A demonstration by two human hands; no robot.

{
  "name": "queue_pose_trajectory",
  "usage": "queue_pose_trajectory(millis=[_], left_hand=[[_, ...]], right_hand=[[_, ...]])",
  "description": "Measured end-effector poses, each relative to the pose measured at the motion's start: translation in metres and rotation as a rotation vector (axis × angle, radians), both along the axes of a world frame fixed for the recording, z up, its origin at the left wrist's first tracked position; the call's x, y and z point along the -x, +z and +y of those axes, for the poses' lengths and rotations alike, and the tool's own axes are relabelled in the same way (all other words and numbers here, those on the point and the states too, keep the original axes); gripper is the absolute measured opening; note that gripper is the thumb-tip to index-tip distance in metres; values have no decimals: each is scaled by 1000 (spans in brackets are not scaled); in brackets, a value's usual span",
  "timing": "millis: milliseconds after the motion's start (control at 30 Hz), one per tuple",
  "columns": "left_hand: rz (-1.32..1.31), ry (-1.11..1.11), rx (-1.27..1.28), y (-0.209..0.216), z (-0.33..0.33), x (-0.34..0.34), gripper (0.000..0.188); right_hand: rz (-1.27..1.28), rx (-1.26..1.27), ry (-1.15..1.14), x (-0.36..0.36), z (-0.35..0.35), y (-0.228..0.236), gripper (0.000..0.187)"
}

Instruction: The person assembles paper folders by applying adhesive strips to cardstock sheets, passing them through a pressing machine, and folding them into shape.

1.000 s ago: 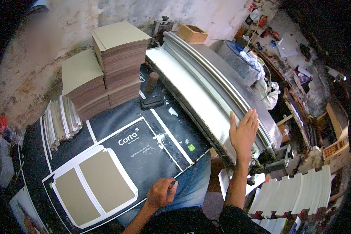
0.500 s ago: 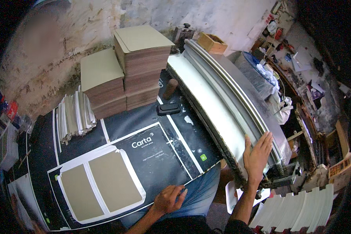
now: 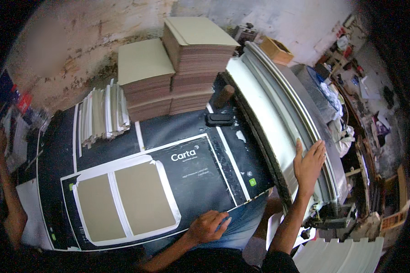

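My right hand [image 3: 309,166] lies flat with fingers stretched on the long metal roller [image 3: 290,98] of a gluing machine, next to its white bed [image 3: 253,93]. My left hand [image 3: 207,227] rests at the near edge of the dark-covered table [image 3: 223,182], fingers loosely bent, thumb apart, nothing visible in it. Left of it lies a book cover blank [image 3: 123,207]: two grey-brown boards on a white sheet with its margins folded around them and a white strip between.
Tall stacks of boards [image 3: 200,59] stand at the back, with a bundle of paper strips [image 3: 104,113] to their left. A black oblong object [image 3: 219,119] and a brown cylinder [image 3: 224,96] sit beside the machine. Another person's arm [image 3: 11,195] shows at far left. White sheets [image 3: 337,255] fan out lower right.
The whole view has shifted, so the table things sit further right. Another person's arm now shows more fully at the far left. My right hand stays on the roller, my left at the table edge.
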State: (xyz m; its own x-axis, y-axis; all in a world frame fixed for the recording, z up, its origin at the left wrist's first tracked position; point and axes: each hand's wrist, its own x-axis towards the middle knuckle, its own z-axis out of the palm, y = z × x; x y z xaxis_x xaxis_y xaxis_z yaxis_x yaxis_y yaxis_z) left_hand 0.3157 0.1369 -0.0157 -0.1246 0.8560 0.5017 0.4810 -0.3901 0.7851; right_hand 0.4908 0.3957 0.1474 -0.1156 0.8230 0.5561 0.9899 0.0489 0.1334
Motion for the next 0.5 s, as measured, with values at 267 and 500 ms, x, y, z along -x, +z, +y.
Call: queue_pose_trajectory(millis=[267,500], left_hand=[[83,38,34,-6,-3,4,19],[158,79,-240,-9,5,-2,26]], right_hand=[[298,140,189,55,-2,6,74],[668,417,799,136,-36,-56,22]])
